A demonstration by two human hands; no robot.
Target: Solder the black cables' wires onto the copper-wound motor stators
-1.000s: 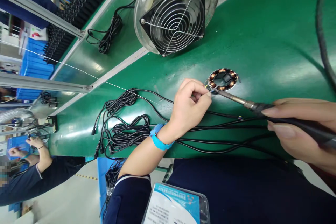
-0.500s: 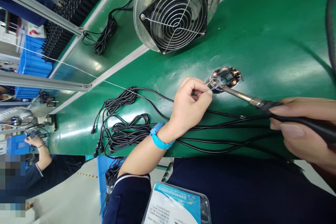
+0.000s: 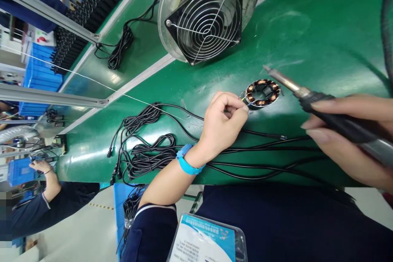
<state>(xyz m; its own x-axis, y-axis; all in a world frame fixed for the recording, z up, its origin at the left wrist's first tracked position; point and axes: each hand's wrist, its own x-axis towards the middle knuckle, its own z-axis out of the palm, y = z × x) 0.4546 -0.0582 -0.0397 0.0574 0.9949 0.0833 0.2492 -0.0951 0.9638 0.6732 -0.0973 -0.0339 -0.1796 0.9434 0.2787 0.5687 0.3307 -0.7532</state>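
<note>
My left hand (image 3: 225,125), with a blue band at the wrist, pinches the end of a black cable whose thin coloured wires (image 3: 247,104) reach the rim of a round motor stator (image 3: 252,97). The stator has copper coils and lies on the green bench. Wrapped around the dark handle of a soldering iron (image 3: 294,88) is my right hand (image 3: 346,135). The iron's tip points up and left, above and apart from the stator. A thin strand of what looks like solder wire (image 3: 135,99) runs in from the left and ends near my left hand.
A square fan with a wire guard (image 3: 208,32) stands behind the stator. Coiled black cables (image 3: 150,155) lie left of my left hand, with loose lengths crossing toward the right. A metal frame (image 3: 61,94) borders the left. A co-worker's hand (image 3: 41,166) is at far left.
My right hand has lifted the soldering iron away from the stator; its tip has gone up and slightly right. The smoke at the stator has thinned. My left hand stays in place.
</note>
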